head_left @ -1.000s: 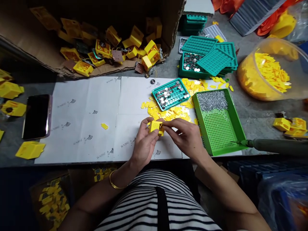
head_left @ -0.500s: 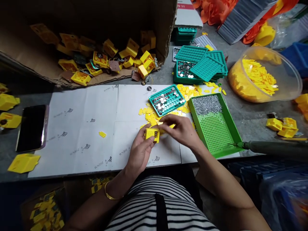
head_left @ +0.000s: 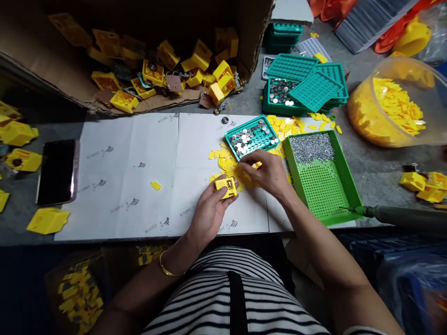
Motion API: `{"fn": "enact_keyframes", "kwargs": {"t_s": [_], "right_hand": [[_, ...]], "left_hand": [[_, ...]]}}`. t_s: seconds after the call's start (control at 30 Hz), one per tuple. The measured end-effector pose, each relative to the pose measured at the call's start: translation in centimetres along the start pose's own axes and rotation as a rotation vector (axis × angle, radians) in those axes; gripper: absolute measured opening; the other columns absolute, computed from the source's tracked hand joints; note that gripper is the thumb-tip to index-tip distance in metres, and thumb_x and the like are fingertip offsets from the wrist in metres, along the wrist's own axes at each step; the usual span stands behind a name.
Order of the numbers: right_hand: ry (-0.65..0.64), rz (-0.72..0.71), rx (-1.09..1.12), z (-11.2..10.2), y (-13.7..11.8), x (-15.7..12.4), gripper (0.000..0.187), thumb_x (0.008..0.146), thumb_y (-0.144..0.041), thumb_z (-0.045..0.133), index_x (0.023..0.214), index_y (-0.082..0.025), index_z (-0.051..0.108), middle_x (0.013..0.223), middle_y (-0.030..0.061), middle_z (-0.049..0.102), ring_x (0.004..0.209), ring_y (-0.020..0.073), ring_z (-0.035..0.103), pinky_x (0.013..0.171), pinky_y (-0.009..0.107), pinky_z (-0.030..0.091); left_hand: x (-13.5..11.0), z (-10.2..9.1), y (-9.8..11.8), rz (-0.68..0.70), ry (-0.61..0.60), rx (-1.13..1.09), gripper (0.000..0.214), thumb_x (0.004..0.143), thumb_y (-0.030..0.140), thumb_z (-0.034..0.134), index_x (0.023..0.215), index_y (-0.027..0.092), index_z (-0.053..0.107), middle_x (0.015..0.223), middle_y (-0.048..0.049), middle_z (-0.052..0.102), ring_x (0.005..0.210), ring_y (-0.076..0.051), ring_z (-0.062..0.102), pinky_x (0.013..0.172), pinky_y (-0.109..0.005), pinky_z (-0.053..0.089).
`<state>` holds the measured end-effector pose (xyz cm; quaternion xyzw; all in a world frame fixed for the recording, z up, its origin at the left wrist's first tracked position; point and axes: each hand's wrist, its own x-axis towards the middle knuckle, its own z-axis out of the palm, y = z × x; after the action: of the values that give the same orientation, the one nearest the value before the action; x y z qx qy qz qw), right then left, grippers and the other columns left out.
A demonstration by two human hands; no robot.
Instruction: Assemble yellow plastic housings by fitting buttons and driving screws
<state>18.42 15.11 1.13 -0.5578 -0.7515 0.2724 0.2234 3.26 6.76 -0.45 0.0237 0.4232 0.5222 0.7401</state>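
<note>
My left hand (head_left: 209, 210) is closed round a small yellow plastic box (head_left: 225, 185) and holds it just above the white paper sheet (head_left: 139, 172). My right hand (head_left: 267, 173) rests to its right on a heap of small flat yellow pieces (head_left: 226, 163), fingers curled and pinching into the heap; what they hold is too small to make out. Just beyond it lies a teal tray of silver button cells (head_left: 252, 136).
A green perforated tray with small screws (head_left: 321, 172) is at the right, an electric screwdriver (head_left: 401, 215) beside it. Stacked teal trays (head_left: 307, 88), a clear tub of yellow pieces (head_left: 394, 109), a cardboard box of yellow housings (head_left: 157, 70), a phone (head_left: 57, 171) at left.
My right hand left the yellow box and moved right and away onto the heap of yellow pieces. My left hand kept the box, now held alone.
</note>
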Motion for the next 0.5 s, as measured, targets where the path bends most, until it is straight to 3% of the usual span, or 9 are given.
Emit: {"fn": "enact_keyframes", "kwargs": {"t_s": [0.07,0.17,0.37,0.5], "right_hand": [[-0.022,-0.092,0.085,0.1,-0.5,-1.3,0.013,0.085,-0.028,0.064,0.084,-0.018,0.071,0.08,0.0019,0.069,0.071,0.0123,0.061,0.065,0.025,0.042],[-0.057,-0.174,0.027,0.3,-1.6,-3.1,0.019,0.09,-0.033,0.059,0.086,-0.018,0.07,0.082,0.0023,0.068,0.069,0.0108,0.059,0.062,0.023,0.04],[-0.164,-0.184,-0.321,0.5,-2.7,-4.0,0.026,0.095,-0.033,0.049,0.089,-0.019,0.069,0.082,0.0034,0.068,0.072,0.0137,0.06,0.053,0.024,0.026],[-0.277,-0.182,-0.392,-0.1,-3.1,-3.6,0.02,0.093,-0.029,0.053,0.088,-0.019,0.069,0.084,0.0034,0.069,0.071,0.0145,0.059,0.052,0.026,0.02]], "left_hand": [[0.1,0.0,0.0,0.014,-0.015,-0.008,0.022,0.083,0.013,0.06,0.105,0.017,0.064,0.119,-0.0078,0.064,0.112,-0.021,0.06,0.101,-0.04,0.045],[0.3,0.2,-0.1,0.029,-0.032,-0.021,0.026,0.083,0.012,0.059,0.109,0.018,0.064,0.121,-0.0073,0.064,0.114,-0.02,0.058,0.102,-0.039,0.044],[0.0,0.3,-0.5,0.051,-0.018,0.033,0.03,0.083,0.014,0.06,0.113,0.02,0.063,0.124,-0.006,0.062,0.115,-0.019,0.057,0.101,-0.035,0.045],[-0.3,0.0,-1.1,0.114,0.007,0.154,0.03,0.085,0.019,0.061,0.114,0.023,0.061,0.127,-0.0041,0.061,0.117,-0.019,0.056,0.098,-0.033,0.046]]}}
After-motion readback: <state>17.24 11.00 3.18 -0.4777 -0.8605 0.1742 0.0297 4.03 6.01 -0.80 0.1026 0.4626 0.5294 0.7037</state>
